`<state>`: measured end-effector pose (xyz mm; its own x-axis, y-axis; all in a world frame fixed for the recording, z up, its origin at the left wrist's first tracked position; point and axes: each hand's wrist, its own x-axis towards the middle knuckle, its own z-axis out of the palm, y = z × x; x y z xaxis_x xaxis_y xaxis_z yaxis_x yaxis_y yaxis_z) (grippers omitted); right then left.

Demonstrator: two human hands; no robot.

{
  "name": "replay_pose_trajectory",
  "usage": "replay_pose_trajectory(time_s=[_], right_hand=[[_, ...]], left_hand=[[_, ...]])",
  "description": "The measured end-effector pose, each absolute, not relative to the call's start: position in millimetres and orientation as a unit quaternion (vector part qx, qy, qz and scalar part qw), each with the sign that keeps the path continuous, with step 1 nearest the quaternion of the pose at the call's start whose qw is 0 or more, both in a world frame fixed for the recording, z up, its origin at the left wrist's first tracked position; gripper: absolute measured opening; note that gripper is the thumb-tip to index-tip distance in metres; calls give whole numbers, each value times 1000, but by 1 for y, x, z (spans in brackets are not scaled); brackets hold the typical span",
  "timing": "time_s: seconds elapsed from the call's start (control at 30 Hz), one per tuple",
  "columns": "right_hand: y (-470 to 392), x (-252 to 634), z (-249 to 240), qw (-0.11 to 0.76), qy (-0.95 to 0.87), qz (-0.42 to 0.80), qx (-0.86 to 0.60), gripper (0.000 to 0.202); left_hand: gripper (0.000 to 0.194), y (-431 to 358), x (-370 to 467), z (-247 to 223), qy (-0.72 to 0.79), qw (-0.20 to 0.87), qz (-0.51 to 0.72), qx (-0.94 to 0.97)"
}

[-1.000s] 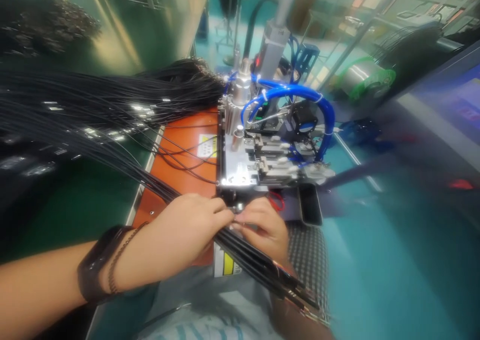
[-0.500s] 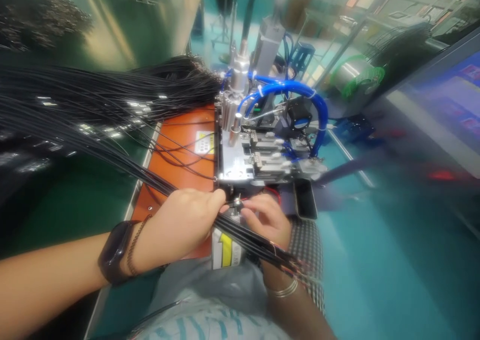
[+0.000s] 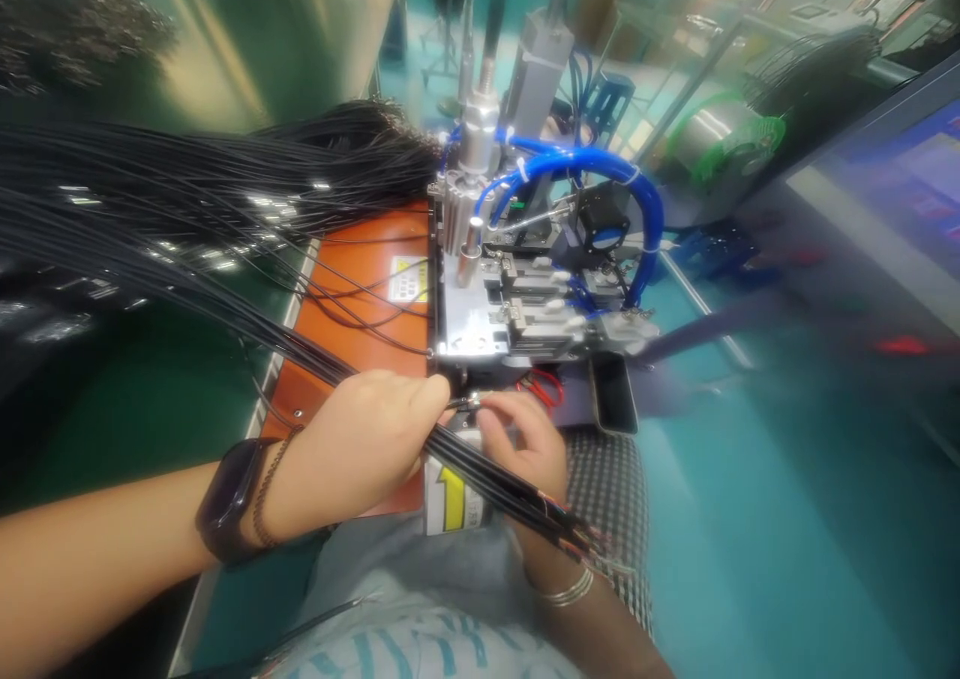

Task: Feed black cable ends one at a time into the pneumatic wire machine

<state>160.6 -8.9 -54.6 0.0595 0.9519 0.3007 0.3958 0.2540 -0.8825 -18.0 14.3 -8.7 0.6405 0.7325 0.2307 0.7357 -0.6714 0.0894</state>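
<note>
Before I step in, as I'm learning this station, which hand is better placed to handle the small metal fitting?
Probably the right hand: its fingertips sit at the small metal fitting, while the left hand is closed around the black cable bundle.

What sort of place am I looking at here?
Probably a factory workshop: there is a long heap of thin black cables, a silver metal machine with a looped blue hose, and a narrow cable bundle gripped in the left hand.

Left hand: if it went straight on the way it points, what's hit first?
Probably the small metal piece just beyond the left hand, then the right hand; blur leaves depth unclear.
</note>
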Motion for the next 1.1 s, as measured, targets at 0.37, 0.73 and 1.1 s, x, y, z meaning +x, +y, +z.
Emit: replay_pose_trajectory(time_s=[0.37, 0.73, 1.1], right_hand=[[4, 165, -42, 424, -742, 255, -452, 14], [4, 160, -57, 493, -620, 352, -498, 6], [7, 169, -52, 473, -526, 464, -533, 11]], left_hand=[[16, 19, -20, -8, -317, 20, -86, -944], [14, 15, -16, -10, -369, 55, -132, -918], [32, 17, -21, -13, -408, -82, -109, -903]])
